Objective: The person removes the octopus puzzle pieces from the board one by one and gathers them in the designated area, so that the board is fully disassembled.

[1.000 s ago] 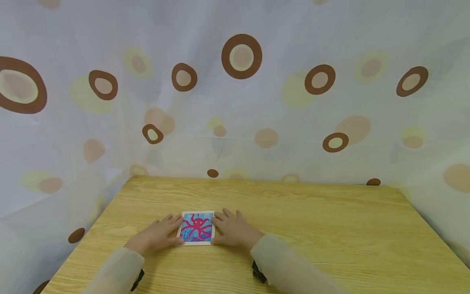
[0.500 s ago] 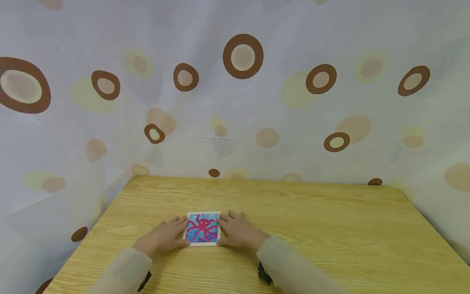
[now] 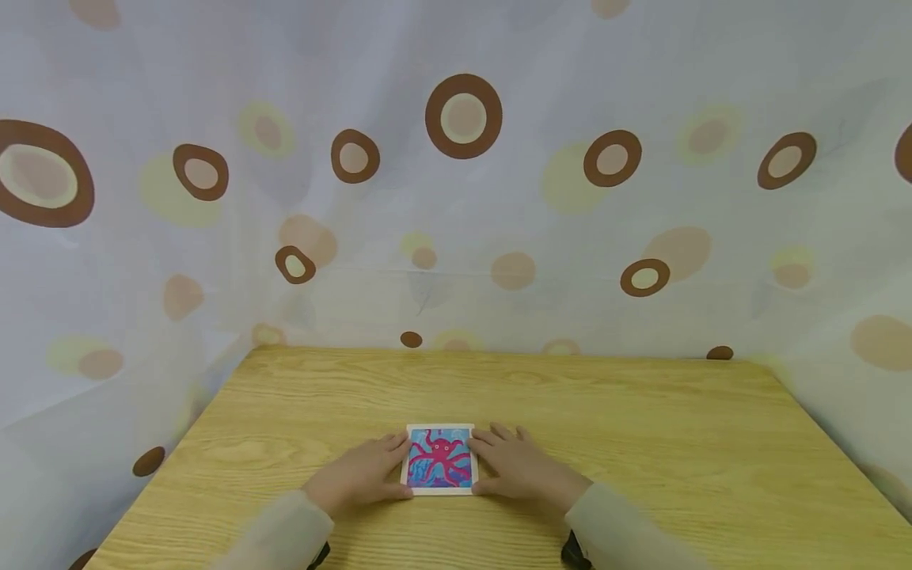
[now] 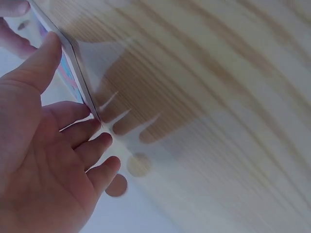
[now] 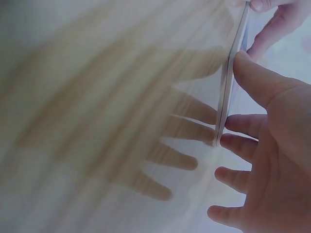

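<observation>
- We see a square picture point(image 3: 440, 459) between a person's two bare hands on a wooden table point(image 3: 655, 431), just left of the tabletop's middle and nearer its front than its back
- A pink octopus on a blue ground fills the picture, and we note a white border on all sides
- The left hand point(image 3: 362, 475) touches the left edge, its thumb at the near corner and forefinger farther up, fingers extended rather than curled round it
- The right hand point(image 3: 526, 467) mirrors it at the right edge, thumb low, fingers loosely spread; from the right wrist we see the outer fingers apart from the frame
- We find the picture lying flat or nearly so, face up, though we cannot tell whether its underside touches the wood
- Both wrist views show us its thin edge and dark hand shapes across the tabletop
- Pale sleeves, left point(image 3: 285, 526) and right point(image 3: 620, 522), cover the forearms, and behind the table we see a white cloth point(image 3: 527, 198) with brown rings and pale spots
</observation>
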`<state>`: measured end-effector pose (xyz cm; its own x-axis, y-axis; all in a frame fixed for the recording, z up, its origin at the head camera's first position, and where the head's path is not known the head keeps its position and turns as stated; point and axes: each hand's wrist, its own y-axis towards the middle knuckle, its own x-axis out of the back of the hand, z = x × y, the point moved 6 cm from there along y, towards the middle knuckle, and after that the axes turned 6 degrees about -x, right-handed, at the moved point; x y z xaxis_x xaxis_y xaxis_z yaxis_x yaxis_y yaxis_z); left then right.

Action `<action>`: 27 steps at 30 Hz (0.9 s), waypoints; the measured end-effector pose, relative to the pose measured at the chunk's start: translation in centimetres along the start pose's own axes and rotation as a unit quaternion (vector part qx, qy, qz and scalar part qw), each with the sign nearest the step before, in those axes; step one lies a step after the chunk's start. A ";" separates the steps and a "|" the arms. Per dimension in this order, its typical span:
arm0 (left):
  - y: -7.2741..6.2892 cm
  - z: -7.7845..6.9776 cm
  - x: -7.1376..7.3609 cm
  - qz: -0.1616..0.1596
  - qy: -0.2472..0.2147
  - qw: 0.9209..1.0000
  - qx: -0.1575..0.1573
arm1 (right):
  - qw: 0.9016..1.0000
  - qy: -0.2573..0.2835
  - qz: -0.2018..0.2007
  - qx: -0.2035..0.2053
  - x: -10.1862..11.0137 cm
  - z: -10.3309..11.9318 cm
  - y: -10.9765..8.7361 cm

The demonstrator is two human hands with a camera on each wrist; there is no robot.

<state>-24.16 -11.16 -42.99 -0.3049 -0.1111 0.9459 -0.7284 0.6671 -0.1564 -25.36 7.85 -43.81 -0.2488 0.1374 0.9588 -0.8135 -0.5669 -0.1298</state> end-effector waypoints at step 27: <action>3.6 -7.2 -1.3 -0.027 0.083 0.990 -0.108 | 1.000 -0.004 -0.017 -0.006 2.4 -4.6 -6.5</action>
<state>-21.92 -3.33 -42.71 -0.1511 -0.0393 0.9877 -0.5863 0.8080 -0.0576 -23.05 15.64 -41.87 -0.2166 0.1511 0.9645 -0.8282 -0.5515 -0.0996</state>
